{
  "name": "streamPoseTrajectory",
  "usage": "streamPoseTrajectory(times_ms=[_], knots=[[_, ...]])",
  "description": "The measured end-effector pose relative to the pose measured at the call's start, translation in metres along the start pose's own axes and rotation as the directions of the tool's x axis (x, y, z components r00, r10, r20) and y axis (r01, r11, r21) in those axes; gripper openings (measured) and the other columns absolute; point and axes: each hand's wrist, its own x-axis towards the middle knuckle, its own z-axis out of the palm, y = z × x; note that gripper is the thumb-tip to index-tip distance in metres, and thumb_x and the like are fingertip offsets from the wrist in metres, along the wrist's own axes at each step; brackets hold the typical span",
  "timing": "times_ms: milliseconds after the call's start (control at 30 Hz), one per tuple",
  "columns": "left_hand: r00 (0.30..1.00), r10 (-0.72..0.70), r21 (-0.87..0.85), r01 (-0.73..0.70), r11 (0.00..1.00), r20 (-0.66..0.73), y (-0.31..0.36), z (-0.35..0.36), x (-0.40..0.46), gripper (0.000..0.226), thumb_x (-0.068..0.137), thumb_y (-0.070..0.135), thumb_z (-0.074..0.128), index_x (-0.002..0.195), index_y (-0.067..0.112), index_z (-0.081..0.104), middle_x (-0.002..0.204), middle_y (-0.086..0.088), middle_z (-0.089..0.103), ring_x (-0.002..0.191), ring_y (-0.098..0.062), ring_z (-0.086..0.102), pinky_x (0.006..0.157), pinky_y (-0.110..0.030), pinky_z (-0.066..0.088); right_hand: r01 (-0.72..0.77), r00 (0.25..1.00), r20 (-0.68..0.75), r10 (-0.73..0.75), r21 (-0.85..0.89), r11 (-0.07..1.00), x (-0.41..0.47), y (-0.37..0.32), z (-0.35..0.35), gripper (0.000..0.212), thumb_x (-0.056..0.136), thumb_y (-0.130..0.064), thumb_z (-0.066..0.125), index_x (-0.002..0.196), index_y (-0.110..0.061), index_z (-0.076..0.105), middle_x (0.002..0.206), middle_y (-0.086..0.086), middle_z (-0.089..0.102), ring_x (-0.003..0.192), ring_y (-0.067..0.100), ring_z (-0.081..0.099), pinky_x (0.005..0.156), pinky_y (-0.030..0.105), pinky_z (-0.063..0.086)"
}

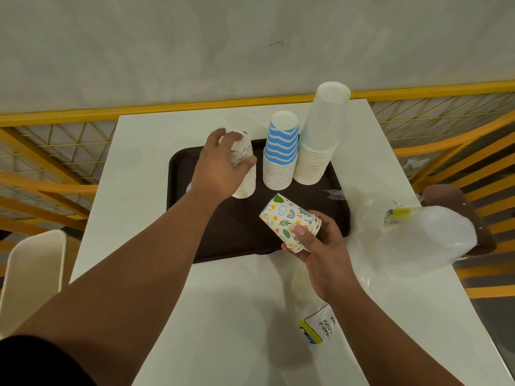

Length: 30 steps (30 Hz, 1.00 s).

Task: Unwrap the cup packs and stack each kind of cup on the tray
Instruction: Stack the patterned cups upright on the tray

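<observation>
Nearest us, our right hand (pixel 320 254) pinches a few nested doodle cups (pixel 289 221) in curled fingers (mouths toward the palm), while our left hand's (pixel 223 165) fingers wrap the doodle stack (pixel 245 174) on the tray (pixel 239 229), so we should steady it and seat these squarely.

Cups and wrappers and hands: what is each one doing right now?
Doodle cup stack: upside down on tray, left hand gripping its top.
Striped cup stack: upside down on tray, untouched.
Plain white cup stack: upside down on tray, tallest.
Loose doodle cups: tilted, held over tray.
Left hand: gripping.
Right hand: gripping.
Tray: flat on table.
Wrappers: opened, crumpled on table.
</observation>
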Motion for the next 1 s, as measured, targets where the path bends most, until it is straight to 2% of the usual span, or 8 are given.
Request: streamPoseTrajectory(times_ms=[133, 200, 300, 433, 667, 767, 833, 1000], knots=[[0.972, 0.001, -0.145, -0.036, 0.989, -0.235, 0.016, -0.008, -0.040, 0.039, 0.090, 0.044, 0.060, 0.122, 0.021, 0.059, 0.131, -0.002, 0.053, 0.117, -0.018, 0.054, 0.093, -0.038, 0.053, -0.002, 1.000, 0.022, 0.001, 0.016, 1.000, 0.001, -0.004, 0.002, 0.052, 0.064, -0.021, 0.076, 0.114, -0.023, 0.060, 0.118, 0.002, 0.066, 0.102, 0.023, 0.071, 0.083, 0.048, 0.058], [0.982, -0.164, -0.323, 0.128, 0.938, -0.088, 0.027, -0.006, -0.068, 0.038, 0.090, 0.046, 0.061, 0.121, 0.024, 0.059, 0.118, 0.005, 0.060, 0.102, -0.009, 0.061, 0.082, -0.031, 0.056, 0.015, 0.999, 0.039, -0.015, 0.005, 1.000, 0.000, -0.005, 0.006, 0.054, 0.063, -0.024, 0.076, 0.114, -0.023, 0.060, 0.118, 0.003, 0.066, 0.101, 0.024, 0.071, 0.080, 0.047, 0.059], [0.886, -0.315, -0.594, 0.462, 0.658, 0.340, 0.037, -0.002, -0.096, 0.042, 0.088, 0.040, 0.065, 0.127, 0.031, 0.053, 0.118, 0.006, 0.062, 0.102, -0.012, 0.066, 0.083, -0.037, 0.059, 0.043, 0.997, 0.058, -0.041, -0.040, 0.998, 0.000, -0.003, 0.015, 0.064, 0.059, -0.031, 0.083, 0.118, -0.022, 0.059, 0.118, 0.004, 0.067, 0.104, 0.026, 0.069, 0.084, 0.050, 0.058], [0.840, -0.376, -0.683, 0.539, 0.493, 0.392, 0.037, -0.002, -0.102, 0.036, 0.088, 0.028, 0.069, 0.122, 0.025, 0.056, 0.116, -0.001, 0.066, 0.100, -0.020, 0.069, 0.079, -0.043, 0.061, 0.078, 0.996, 0.059, -0.071, -0.120, 0.990, -0.002, 0.003, 0.020, 0.073, 0.054, -0.038, 0.087, 0.119, -0.024, 0.057, 0.118, 0.002, 0.067, 0.107, 0.027, 0.068, 0.087, 0.052, 0.057], [0.906, -0.363, -0.644, 0.412, 0.645, 0.217, 0.037, -0.009, -0.093, 0.039, 0.083, 0.038, 0.073, 0.114, 0.024, 0.054, 0.109, 0.004, 0.067, 0.094, -0.011, 0.070, 0.074, -0.036, 0.061, 0.093, 0.995, 0.056, -0.087, -0.115, 0.989, -0.002, 0.004, 0.018, 0.071, 0.057, -0.039, 0.090, 0.117, -0.023, 0.058, 0.118, 0.002, 0.067, 0.109, 0.028, 0.067, 0.084, 0.049, 0.058], [0.970, -0.176, -0.487, 0.075, 0.870, -0.166, 0.047, -0.032, -0.071, 0.032, 0.084, 0.036, 0.074, 0.104, 0.024, 0.053, 0.095, 0.013, 0.065, 0.081, 0.001, 0.065, 0.071, -0.017, 0.053, 0.075, 0.997, 0.028, -0.073, -0.065, 0.995, -0.002, 0.002, 0.014, 0.067, 0.059, -0.032, 0.083, 0.118, -0.019, 0.055, 0.115, 0.002, 0.066, 0.109, 0.028, 0.067, 0.082, 0.048, 0.059], [0.933, 0.025, -0.288, -0.136, 0.948, -0.359, 0.050, -0.049, -0.046, 0.032, 0.085, 0.037, 0.071, 0.107, 0.021, 0.055, 0.104, 0.003, 0.064, 0.089, -0.009, 0.063, 0.073, -0.020, 0.050, 0.059, 0.998, 0.018, -0.058, -0.077, 0.995, -0.002, 0.003, 0.011, 0.069, 0.057, -0.033, 0.081, 0.119, -0.020, 0.055, 0.117, 0.002, 0.066, 0.109, 0.026, 0.067, 0.085, 0.051, 0.058], [0.944, 0.192, 0.016, -0.195, 0.981, -0.268, 0.039, -0.044, 0.011, 0.043, 0.088, 0.039, 0.063, 0.122, 0.014, 0.053, 0.124, -0.006, 0.056, 0.106, -0.020, 0.057, 0.083, -0.029, 0.049, 0.049, 0.999, 0.007, -0.049, -0.085, 0.995, -0.003, 0.004, 0.008, 0.075, 0.054, -0.038, 0.082, 0.121, -0.022, 0.054, 0.120, 0.001, 0.065, 0.110, 0.024, 0.066, 0.088, 0.053, 0.056]])
